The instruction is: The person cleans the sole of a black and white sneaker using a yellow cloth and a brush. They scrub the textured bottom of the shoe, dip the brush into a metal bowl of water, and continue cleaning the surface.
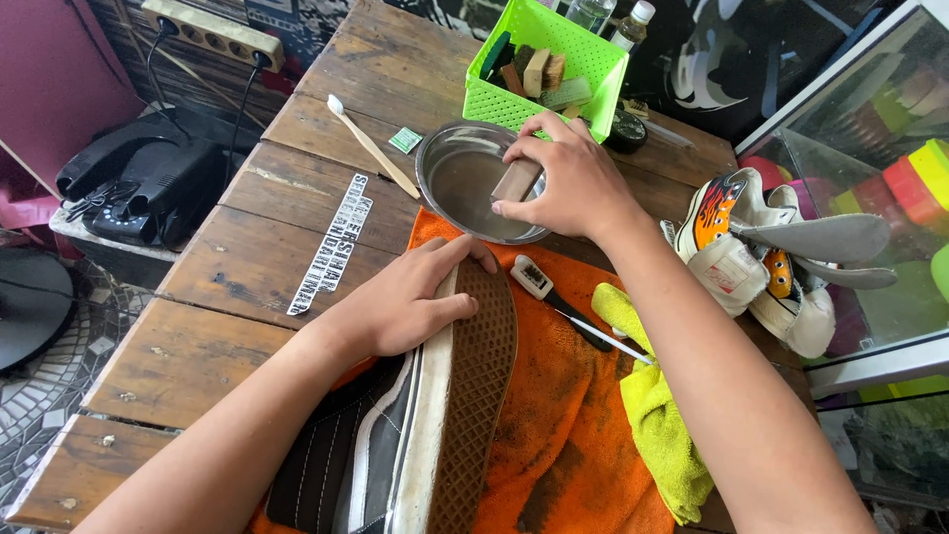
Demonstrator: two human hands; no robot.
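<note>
My left hand (pixel 410 297) rests on the side of a black and grey sneaker (pixel 395 435), which lies on its side on an orange towel (pixel 563 396) with its brown waffle sole (pixel 479 376) facing right. My right hand (pixel 568 183) holds a small wooden brush (pixel 517 180) over a round metal bowl (pixel 455 173) with water in it. A small brush with a black handle (pixel 554 292) lies on the towel between my arms.
A green plastic basket (pixel 583 59) of brushes stands behind the bowl, with bottles (pixel 613 18) beyond. A wooden toothbrush (pixel 371 146) and a printed strip (pixel 334 242) lie on the plank table. A yellow cloth (pixel 652 415) and a white flame-patterned sneaker (pixel 751 257) sit to the right; a glass case (pixel 870 168) stands beside them.
</note>
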